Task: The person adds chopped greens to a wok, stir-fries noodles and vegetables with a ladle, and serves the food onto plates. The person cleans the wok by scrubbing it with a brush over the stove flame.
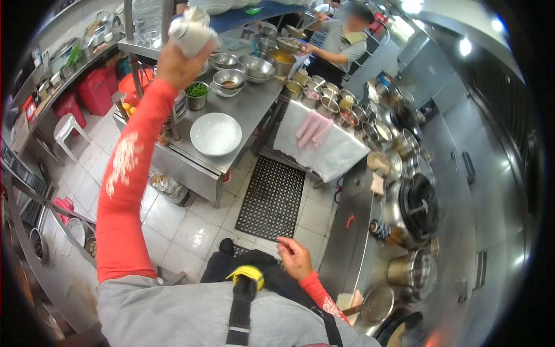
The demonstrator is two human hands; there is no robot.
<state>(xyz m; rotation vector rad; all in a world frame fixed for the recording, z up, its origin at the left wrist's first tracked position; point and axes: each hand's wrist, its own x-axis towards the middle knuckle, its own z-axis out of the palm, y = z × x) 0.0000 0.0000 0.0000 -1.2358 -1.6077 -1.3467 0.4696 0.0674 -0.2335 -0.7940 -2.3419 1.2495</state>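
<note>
My left hand (pixel 180 61) is raised beside the upper shelf, closed round some white rounded dishware (pixel 193 36); its exact shape is blurred. Below it, a large white bowl (pixel 215 134) rests on the steel table (pixel 245 107). Chopped green herbs fill a metal container (pixel 197 96) behind that bowl. Several steel bowls (pixel 229 79) stand farther back. Low in front of my body, my right hand (pixel 296 260) hangs with loosely bent fingers apart, and nothing shows in it.
A co-worker (pixel 347 43) at the far end handles a pan. Lidded pots (pixel 404 211) and sauce containers (pixel 329 104) line the right side. A black rubber mat (pixel 270 196) covers part of the tiled floor. A long-handled pan (pixel 376 305) sits at lower right.
</note>
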